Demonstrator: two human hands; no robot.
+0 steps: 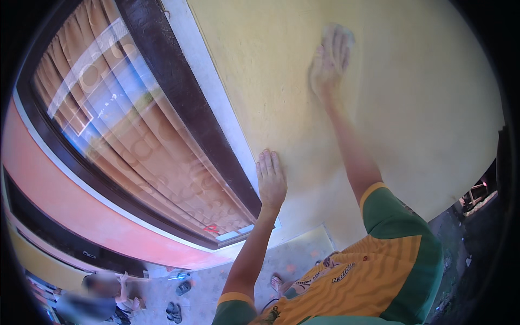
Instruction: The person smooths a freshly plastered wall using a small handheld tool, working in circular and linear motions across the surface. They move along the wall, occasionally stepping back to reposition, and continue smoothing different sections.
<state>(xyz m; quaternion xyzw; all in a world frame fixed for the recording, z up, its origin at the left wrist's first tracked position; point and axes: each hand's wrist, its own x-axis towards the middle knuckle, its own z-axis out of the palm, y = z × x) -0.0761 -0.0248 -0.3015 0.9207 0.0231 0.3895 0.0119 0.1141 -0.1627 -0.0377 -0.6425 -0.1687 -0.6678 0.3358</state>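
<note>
At the upper centre-right of the frame, the right hand (329,67) covers a pale, blurred sheet (350,38) against the yellowish wall (422,97); whether it grips cannot be told. The sheet's visible edge faces the frame's top, its long axis hidden. At centre, the left hand (272,181) lies open, fingers upward.

The blurred right hand (327,70) mostly hides a pale sheet (350,39), perhaps paper or cloth, beneath it.
</note>
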